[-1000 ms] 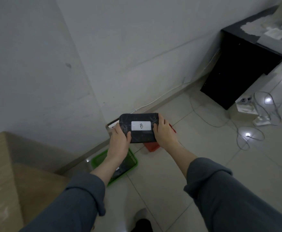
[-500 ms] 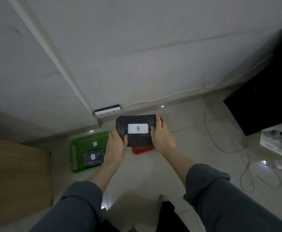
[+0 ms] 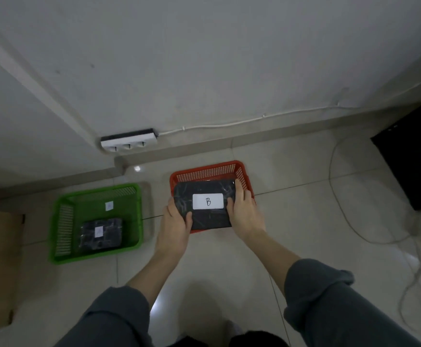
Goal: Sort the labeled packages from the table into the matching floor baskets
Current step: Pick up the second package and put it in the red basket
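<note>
I see my left hand [image 3: 177,222] and right hand [image 3: 245,212] clamping the B package [image 3: 204,205] by its ends over the red basket [image 3: 208,170].

Left basket [image 3: 61,221] sits left of right basket [image 3: 209,169], one package [image 3: 101,233] inside. Package B [image 3: 204,206] over right basket. Power strip [image 3: 129,141] behind it.

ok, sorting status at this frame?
Done: one black wrapped package lies in the green plastic basket. In hand: the left hand and right hand hold the black package labeled B over the red plastic basket, not yet released. The table is out of view, so what remains is unknown.
</note>
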Demonstrator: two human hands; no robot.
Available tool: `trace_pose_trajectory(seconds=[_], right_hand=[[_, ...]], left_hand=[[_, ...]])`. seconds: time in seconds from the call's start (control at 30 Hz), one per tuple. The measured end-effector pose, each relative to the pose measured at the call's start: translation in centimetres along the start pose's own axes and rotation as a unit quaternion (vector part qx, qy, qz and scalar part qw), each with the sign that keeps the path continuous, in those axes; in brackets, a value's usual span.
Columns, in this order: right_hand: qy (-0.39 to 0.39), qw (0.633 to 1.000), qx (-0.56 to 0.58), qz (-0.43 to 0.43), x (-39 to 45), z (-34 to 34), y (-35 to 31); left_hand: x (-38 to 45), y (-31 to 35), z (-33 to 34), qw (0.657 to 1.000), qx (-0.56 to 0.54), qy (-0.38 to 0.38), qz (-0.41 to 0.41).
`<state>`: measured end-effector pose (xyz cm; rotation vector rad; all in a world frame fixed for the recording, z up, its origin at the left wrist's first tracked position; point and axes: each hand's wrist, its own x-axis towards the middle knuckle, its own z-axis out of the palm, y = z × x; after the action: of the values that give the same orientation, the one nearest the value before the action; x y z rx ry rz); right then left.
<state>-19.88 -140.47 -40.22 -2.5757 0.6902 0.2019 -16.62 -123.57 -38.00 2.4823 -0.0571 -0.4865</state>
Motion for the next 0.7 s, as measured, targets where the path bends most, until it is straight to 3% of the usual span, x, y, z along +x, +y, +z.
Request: trace_pose_trajectory(seconds=[0.4,0.7], right_hand=[[0.007,0.998,-0.052,-0.046,12.4,22.7,11.6],[-0.159,0.986,-0.057,0.001,15.1,26.6,14.0]], left_hand=[[13.3,-12.1,21.4,0.998,-0.018,-0.021,-0.048],[16.5,-14.9,25.8,0.990,0.085,-0.099,-0.052]])
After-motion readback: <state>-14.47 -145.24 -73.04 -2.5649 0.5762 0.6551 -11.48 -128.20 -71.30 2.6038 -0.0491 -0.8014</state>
